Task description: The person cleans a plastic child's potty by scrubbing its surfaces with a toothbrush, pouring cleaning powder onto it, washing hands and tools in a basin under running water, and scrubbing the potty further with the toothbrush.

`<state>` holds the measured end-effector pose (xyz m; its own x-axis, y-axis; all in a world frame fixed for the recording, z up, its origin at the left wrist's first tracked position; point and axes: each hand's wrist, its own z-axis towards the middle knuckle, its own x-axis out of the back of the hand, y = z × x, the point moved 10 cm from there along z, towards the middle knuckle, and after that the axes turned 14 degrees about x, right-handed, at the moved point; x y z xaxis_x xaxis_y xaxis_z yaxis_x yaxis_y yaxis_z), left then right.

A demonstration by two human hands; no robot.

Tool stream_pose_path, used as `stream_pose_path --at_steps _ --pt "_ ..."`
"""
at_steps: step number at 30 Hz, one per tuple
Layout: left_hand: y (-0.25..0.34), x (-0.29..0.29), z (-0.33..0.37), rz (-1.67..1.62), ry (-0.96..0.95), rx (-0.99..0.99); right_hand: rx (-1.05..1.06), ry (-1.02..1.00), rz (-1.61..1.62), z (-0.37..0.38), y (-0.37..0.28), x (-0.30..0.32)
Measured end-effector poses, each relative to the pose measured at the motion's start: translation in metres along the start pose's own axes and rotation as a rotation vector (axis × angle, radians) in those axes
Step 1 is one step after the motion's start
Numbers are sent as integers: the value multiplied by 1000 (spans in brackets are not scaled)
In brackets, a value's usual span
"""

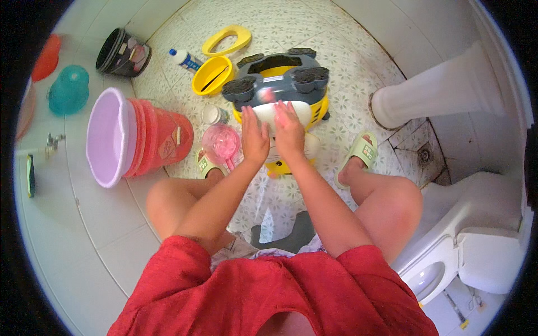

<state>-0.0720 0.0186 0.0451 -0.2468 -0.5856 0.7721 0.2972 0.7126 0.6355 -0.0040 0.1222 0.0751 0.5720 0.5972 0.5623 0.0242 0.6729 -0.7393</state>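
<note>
**Ana:** Head view first: what are the hands on?

**Ben:** A toy-like potty chair (280,89), grey and yellow with a white front, lying tipped on the floor between the person's feet. It has dark round wheel-shaped knobs on its grey top and a yellow hollow inside.

**Ana:** And the hands themselves?

**Ben:** The left hand (254,139) lies flat on the white front, fingers stretched out and close together. The right hand (289,130) presses beside it, fingers reaching up to a small pink thing; whether it grips that I cannot tell.

**Ana:** What sits close by?

**Ben:** A pink scoop (221,143) just left of the potty, a yellow bowl (212,74) and a yellow seat ring (227,39) behind it, with a white bottle (185,59) next to them. Further left, a red bucket (162,137) lies on its side with a lilac basin (103,137) in its mouth.

**Ana:** The room?

**Ben:** A bathroom. The tiled floor (347,67) is white with a small leaf pattern, the walls plain white tile. A sink pedestal (443,89) stands on the right, and a white toilet (471,235) is at the lower right.
</note>
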Motion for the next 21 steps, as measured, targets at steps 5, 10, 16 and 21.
stream_pose_path --at_steps 5,10,16,21 --pt "7 9 1 -1163 -599 755 -622 179 1235 8 11 -9" --pt "32 25 1 -1524 -826 876 -662 -1 1350 27 -23 13" --pt "25 22 -4 -1573 -887 910 -720 -69 1134 24 -20 14" --pt "-23 26 -13 -1467 -599 957 -675 -173 888 17 -24 -32"
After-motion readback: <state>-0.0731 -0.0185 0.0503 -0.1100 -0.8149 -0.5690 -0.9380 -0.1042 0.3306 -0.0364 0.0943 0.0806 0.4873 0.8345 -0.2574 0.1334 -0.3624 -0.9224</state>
